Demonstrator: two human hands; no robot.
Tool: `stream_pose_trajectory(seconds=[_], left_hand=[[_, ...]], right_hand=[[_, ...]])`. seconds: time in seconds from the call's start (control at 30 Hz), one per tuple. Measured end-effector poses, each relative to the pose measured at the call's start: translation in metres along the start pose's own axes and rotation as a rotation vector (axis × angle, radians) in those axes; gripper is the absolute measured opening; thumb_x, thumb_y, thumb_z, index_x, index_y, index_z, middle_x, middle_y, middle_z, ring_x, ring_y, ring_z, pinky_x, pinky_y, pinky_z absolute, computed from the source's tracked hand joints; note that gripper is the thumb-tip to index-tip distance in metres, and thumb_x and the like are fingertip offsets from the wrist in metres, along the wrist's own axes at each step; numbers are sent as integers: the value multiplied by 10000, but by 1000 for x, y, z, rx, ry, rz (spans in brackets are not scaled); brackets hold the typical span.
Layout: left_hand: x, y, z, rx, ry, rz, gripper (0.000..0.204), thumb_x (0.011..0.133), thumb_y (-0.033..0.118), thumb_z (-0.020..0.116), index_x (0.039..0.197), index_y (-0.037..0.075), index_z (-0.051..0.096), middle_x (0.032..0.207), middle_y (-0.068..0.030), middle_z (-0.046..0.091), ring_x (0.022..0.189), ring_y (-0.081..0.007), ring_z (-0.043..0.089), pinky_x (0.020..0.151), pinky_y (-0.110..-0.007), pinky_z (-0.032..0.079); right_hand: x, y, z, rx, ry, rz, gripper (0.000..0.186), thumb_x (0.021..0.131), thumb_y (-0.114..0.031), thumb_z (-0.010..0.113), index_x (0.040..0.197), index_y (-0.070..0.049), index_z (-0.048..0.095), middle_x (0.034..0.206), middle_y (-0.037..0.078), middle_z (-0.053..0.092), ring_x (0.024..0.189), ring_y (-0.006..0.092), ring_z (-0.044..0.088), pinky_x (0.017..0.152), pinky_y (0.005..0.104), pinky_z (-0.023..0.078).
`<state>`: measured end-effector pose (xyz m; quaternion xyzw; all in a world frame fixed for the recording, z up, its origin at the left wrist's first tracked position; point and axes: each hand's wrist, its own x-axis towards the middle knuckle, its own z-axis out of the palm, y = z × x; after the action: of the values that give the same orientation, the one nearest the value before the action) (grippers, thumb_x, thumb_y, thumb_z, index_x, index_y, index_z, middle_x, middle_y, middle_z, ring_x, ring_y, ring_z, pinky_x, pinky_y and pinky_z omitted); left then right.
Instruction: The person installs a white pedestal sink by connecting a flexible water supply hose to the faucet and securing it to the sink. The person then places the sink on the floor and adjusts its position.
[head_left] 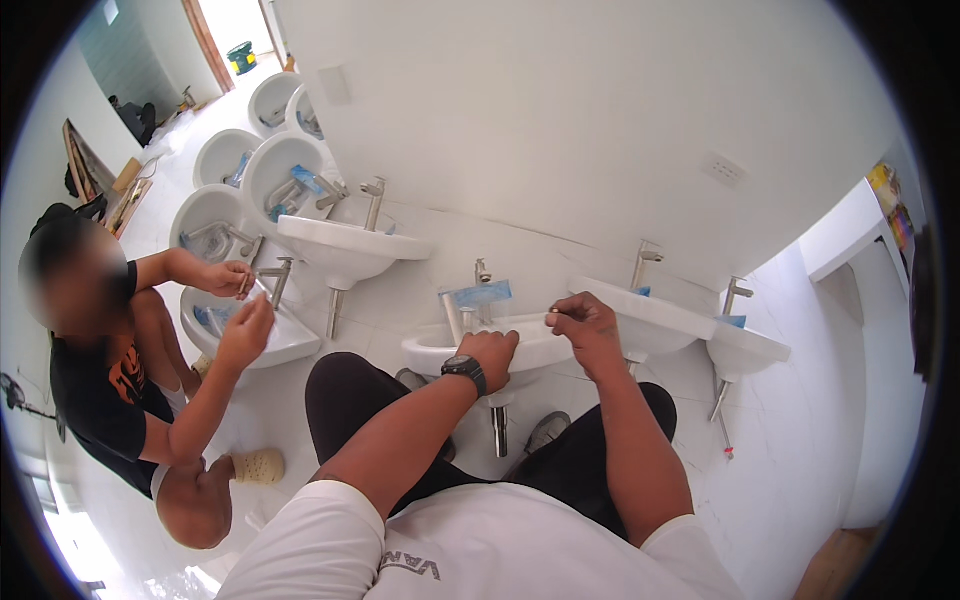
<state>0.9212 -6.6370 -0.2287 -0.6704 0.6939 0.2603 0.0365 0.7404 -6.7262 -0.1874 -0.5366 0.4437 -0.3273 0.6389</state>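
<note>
Between my knees is a white washbasin (545, 352) with a metal drain pipe (500, 428) hanging below it. My left hand (487, 357), with a black watch on its wrist, is closed over the near rim. Just above the basin's right side, my right hand (590, 328) pinches thumb and forefinger together; a tiny thing at the tips is too small to name. A metal faucet (483, 271) rises at the back of the basin, partly behind a blue plastic packet (477, 294). A pale tube-like piece (453, 318) stands inside the bowl.
To my left a person (95, 350) squats, fingering a small piece beside another washbasin (290, 335). Several more basins with faucets (375, 200) and blue packets crowd the far left. Two basins (645, 312) stand at right. A white wall (600, 120) rises behind.
</note>
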Motion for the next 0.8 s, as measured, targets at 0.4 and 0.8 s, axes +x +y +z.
stream_pose_trajectory(seconds=[0.4, 0.8], left_hand=[[-24, 13, 31, 8, 63, -23, 312, 869, 91, 622, 1181, 99, 613, 1097, -146, 731, 1106, -338, 690, 921, -515, 501], [23, -16, 150, -135, 688, 211, 385, 916, 137, 593, 1296, 101, 643, 1240, -124, 712, 1154, -326, 671, 980, -498, 481]], right_hand=[[-17, -38, 72, -213, -186, -184, 155, 857, -77, 787, 952, -3, 690, 865, 44, 701, 811, 120, 666, 734, 292, 540], [-13, -110, 238, -1036, -676, -839, 79, 842, -69, 685, 917, -45, 689, 946, 123, 715, 904, 321, 707, 775, 439, 559]])
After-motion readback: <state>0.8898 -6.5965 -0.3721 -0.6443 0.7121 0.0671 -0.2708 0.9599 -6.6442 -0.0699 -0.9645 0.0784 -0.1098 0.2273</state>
